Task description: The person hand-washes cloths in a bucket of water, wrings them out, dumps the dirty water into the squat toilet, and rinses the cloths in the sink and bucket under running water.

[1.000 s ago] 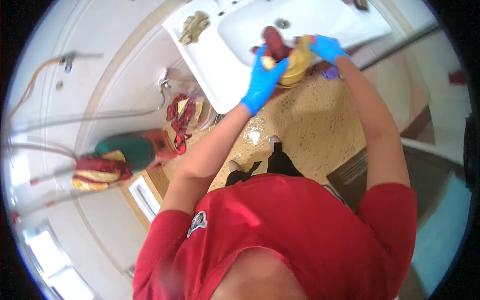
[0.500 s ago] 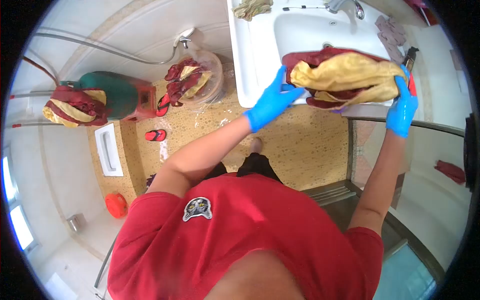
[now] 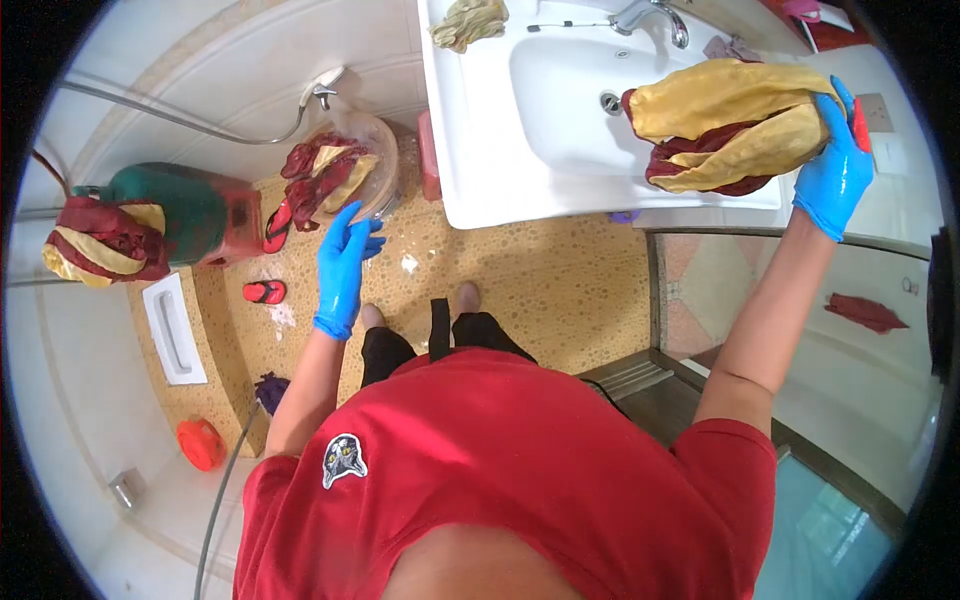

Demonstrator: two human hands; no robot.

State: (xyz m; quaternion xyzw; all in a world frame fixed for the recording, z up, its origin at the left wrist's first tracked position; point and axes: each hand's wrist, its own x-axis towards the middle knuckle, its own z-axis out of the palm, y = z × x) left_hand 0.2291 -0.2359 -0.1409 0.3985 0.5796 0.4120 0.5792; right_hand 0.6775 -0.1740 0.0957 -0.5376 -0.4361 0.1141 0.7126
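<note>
A blue glove covers my right hand [image 3: 835, 175], which grips the right end of a folded bundle of dark red and yellow cloth [image 3: 735, 105]. That bundle hangs over the right part of the white sink [image 3: 490, 190]. My left hand [image 3: 345, 270], gloved in blue too, is open over the floor with its fingers stretched out. Just beyond its fingertips, similar red and yellow cloth [image 3: 325, 180] hangs over the rim of a round tub [image 3: 385, 165]. I cannot tell whether the fingertips touch that cloth.
A greenish rag [image 3: 468, 22] lies on the sink's back left corner, near the faucet [image 3: 650, 15]. More red and yellow cloth [image 3: 105, 240] drapes over a green cylinder-shaped container [image 3: 170, 195] at left. Red slippers [image 3: 264, 292] lie on the wet tiled floor [image 3: 480, 290].
My left hand has let go of the bundle and swung left toward the tub. With the bundle, my right hand has moved a little right and up, uncovering the sink's drain.
</note>
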